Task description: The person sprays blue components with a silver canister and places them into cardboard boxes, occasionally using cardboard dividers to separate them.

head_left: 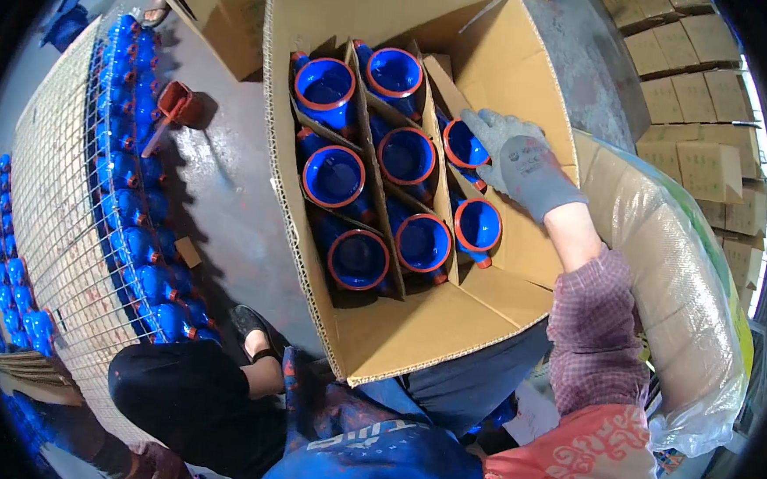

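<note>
My right hand [528,165], in a grey glove, reaches into an open cardboard box [413,333]. Its fingers close over the rim of a glossy blue pot [465,144] with a red edge. Just below that one sits another blue pot [477,225] with a short red-tipped stub. Several matching pots [333,176] stand mouth up in the box, parted by cardboard dividers [443,199]. Far to the lower left, in shadow, is my left hand [82,432], beside a brown layered, cardboard-like thing [35,371]; its fingers are not clear.
On the left, a wire mesh rack [57,184] runs beside rows of blue pots [130,215]. A red scoop-like container [181,106] is on the grey floor [228,195]. Bubble-wrapped material [671,283] lies right of the box; stacked cartons [695,92] stand beyond.
</note>
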A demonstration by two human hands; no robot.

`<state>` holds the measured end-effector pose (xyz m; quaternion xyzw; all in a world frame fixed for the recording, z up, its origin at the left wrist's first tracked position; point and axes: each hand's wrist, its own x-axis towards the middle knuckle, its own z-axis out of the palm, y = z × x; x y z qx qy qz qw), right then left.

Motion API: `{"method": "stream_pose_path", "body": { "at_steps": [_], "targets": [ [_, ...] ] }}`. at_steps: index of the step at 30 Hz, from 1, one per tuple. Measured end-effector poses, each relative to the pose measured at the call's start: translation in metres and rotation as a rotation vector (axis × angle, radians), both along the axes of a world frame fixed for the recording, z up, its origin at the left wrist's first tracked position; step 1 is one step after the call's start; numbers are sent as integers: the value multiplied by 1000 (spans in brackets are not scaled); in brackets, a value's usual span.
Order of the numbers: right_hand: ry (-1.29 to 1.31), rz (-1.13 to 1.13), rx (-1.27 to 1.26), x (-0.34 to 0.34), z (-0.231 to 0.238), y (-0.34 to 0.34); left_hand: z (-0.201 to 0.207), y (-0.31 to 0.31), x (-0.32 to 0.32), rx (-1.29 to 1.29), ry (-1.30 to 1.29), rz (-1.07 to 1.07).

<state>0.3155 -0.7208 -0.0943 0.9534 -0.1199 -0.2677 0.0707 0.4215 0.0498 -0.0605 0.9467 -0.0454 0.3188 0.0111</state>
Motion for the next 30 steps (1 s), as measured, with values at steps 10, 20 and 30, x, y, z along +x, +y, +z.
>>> {"method": "stream_pose_path", "body": {
  "at_steps": [10,20,30],
  "targets": [
    [-103,158,73,-7,-11,-15,-79,-49,80,-252,276,-124],
    [146,227,248,-35,-28,0,-86,-46,34,-528,279,-115],
    [42,103,383,-65,-66,-11,-115,36,-84,-1953,-282,197]
  ]
}}
